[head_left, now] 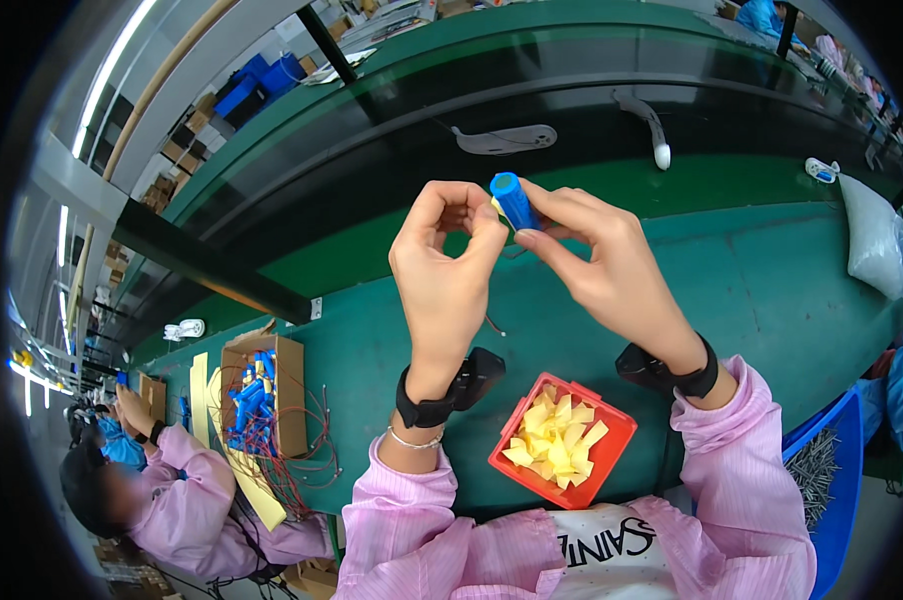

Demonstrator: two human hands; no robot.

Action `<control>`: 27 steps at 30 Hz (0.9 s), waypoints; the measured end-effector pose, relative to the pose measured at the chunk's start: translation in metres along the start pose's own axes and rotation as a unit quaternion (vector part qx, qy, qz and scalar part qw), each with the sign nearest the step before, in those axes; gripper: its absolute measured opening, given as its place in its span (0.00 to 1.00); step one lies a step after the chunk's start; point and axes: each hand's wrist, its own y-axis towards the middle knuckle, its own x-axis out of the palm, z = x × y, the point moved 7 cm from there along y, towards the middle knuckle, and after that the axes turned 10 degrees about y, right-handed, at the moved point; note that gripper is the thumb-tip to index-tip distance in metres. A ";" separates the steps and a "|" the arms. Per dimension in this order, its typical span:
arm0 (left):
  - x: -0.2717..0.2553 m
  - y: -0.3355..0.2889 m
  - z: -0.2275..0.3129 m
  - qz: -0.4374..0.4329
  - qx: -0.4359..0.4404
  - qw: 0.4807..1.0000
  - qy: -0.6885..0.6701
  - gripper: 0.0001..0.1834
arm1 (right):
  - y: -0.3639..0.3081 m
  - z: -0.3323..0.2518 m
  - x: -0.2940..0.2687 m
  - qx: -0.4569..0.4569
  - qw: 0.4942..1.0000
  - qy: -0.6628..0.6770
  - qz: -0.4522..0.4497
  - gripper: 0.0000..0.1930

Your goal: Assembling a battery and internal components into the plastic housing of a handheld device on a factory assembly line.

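Observation:
Above the bench, my right hand (600, 250) pinches a blue-wrapped cylindrical battery (519, 206) between thumb and fingers, its round end tilted up. My left hand (444, 262) is closed at the battery's left side, thumb and finger on a small yellow piece (498, 207) that touches the blue wrap. Most of that piece is hidden by the fingertips. A short wire end (495, 326) shows below the hands. Nearer to me, a red tray (618, 432) holds a heap of yellow cut pieces (557, 440).
Left on the green bench (762, 270), a cardboard box (291, 395) holds several blue batteries with trailing red wires, beside yellow strips (252, 485). A co-worker (187, 490) sits there. A blue bin (850, 470) of metal pieces is at right. Grey parts (507, 139) lie on the conveyor beyond.

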 end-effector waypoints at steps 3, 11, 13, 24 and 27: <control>0.002 -0.002 -0.003 -0.048 -0.063 0.993 -0.087 0.04 | 0.002 0.014 0.002 0.096 0.974 0.202 -0.039 0.22; 0.003 -0.007 -0.006 -0.091 -0.125 0.974 -0.169 0.07 | 0.009 0.017 -0.005 0.106 0.959 0.252 -0.069 0.21; 0.009 -0.005 -0.002 -0.104 -0.146 0.962 -0.204 0.08 | 0.009 0.021 -0.011 0.096 0.971 0.218 -0.035 0.21; 0.011 -0.006 0.003 -0.119 -0.099 0.975 -0.159 0.10 | 0.009 0.010 -0.019 0.078 0.975 0.202 -0.053 0.20; 0.017 -0.005 0.003 -0.146 -0.078 0.978 -0.128 0.12 | 0.008 0.014 -0.018 0.076 0.981 0.169 -0.059 0.20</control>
